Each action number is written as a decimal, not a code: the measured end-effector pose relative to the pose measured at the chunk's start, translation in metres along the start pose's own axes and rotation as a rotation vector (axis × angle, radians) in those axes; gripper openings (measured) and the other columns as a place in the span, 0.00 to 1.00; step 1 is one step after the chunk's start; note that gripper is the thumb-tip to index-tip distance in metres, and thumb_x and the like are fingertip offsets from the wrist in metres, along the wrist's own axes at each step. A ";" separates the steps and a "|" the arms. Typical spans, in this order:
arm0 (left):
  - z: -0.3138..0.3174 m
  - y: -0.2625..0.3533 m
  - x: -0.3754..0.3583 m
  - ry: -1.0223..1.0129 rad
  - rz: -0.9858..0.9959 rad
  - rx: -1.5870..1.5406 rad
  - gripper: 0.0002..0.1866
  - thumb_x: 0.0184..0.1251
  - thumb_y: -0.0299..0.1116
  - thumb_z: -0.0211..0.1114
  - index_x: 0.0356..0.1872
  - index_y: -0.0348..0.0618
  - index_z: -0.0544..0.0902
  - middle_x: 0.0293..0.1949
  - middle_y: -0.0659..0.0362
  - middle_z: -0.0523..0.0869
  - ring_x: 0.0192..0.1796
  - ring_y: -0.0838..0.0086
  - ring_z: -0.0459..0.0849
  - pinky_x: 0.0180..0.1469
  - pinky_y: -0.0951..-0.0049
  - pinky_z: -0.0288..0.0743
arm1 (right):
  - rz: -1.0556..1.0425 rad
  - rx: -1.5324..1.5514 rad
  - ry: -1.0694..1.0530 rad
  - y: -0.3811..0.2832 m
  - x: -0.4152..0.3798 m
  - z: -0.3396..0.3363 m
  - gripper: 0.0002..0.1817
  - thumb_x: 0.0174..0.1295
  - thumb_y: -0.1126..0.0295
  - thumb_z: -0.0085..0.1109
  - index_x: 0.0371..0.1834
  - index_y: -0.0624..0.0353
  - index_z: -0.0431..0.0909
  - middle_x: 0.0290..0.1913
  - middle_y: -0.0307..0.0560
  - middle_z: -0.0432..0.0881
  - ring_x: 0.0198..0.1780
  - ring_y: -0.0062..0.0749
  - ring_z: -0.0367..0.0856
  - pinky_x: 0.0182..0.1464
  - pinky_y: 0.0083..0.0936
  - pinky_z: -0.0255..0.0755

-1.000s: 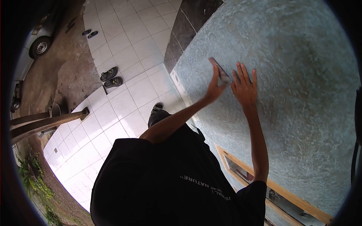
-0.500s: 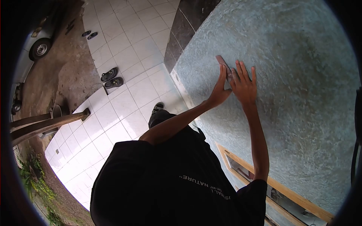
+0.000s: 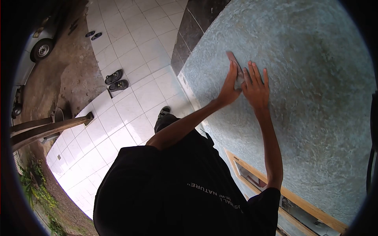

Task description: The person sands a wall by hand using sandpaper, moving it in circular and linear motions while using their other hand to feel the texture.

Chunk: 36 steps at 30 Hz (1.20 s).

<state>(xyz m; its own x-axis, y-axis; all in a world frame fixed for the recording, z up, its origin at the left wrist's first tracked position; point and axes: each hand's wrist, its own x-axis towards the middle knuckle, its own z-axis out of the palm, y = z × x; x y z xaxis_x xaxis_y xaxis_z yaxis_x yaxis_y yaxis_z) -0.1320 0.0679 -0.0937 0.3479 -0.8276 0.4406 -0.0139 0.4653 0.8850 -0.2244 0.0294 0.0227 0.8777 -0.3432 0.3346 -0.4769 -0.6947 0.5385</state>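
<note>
A thin reddish-brown strip lies slanted against the mottled blue-grey wall. Along its left edge, my left hand holds it with the fingers pressed together and the thumb toward the strip's lower part. My right hand is just to the right, its fingers spread and flat toward the wall, with the index finger beside the strip's lower end. Both hands are close together and partly cover that lower end, so its exact contact with my right hand is hidden.
White floor tiles border the wall, with black sandals on them. Dark tiles cover part of the wall's base. A wooden-framed window is at lower right. Wooden posts and a parked vehicle stand left.
The strip and my left hand have slid slightly up along the wall. My right hand has shifted slightly right and stays spread.
</note>
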 end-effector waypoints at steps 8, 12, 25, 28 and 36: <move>-0.005 -0.005 0.008 0.055 0.036 0.036 0.54 0.47 0.14 0.59 0.75 0.35 0.36 0.76 0.40 0.37 0.78 0.49 0.36 0.77 0.57 0.38 | 0.025 -0.009 -0.014 0.003 0.003 -0.004 0.18 0.57 0.63 0.59 0.52 0.53 0.83 0.69 0.40 0.71 0.72 0.27 0.63 0.75 0.43 0.49; 0.000 0.018 -0.010 -0.104 -0.132 0.110 0.56 0.46 0.11 0.60 0.76 0.40 0.36 0.77 0.42 0.35 0.79 0.56 0.33 0.77 0.62 0.36 | 0.028 0.016 0.032 0.002 0.003 -0.001 0.18 0.57 0.63 0.59 0.51 0.52 0.83 0.69 0.40 0.70 0.72 0.27 0.63 0.76 0.43 0.48; -0.004 0.010 -0.003 -0.009 -0.038 0.118 0.54 0.45 0.14 0.61 0.75 0.36 0.40 0.76 0.40 0.39 0.78 0.48 0.38 0.76 0.54 0.38 | 0.015 0.007 0.040 0.002 0.003 0.000 0.17 0.57 0.62 0.59 0.50 0.52 0.83 0.68 0.41 0.71 0.72 0.28 0.63 0.75 0.44 0.49; -0.010 -0.010 0.023 0.060 0.040 0.083 0.54 0.46 0.15 0.61 0.75 0.36 0.40 0.76 0.41 0.39 0.78 0.49 0.37 0.76 0.53 0.38 | 0.013 0.003 0.031 0.003 0.003 -0.001 0.17 0.58 0.63 0.58 0.50 0.52 0.83 0.68 0.41 0.71 0.72 0.28 0.63 0.75 0.44 0.49; -0.008 0.005 -0.009 0.018 -0.046 0.030 0.55 0.45 0.16 0.61 0.76 0.37 0.38 0.77 0.41 0.38 0.78 0.49 0.36 0.75 0.51 0.38 | 0.027 0.026 0.022 0.001 0.004 -0.004 0.17 0.58 0.64 0.58 0.50 0.51 0.83 0.68 0.40 0.72 0.72 0.27 0.64 0.75 0.43 0.50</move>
<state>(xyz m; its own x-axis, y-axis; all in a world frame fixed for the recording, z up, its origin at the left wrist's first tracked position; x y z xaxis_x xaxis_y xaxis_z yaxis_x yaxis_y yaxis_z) -0.1278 0.0799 -0.0947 0.3652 -0.8419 0.3973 -0.0258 0.4174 0.9083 -0.2217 0.0302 0.0279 0.8633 -0.3481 0.3653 -0.4984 -0.7017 0.5092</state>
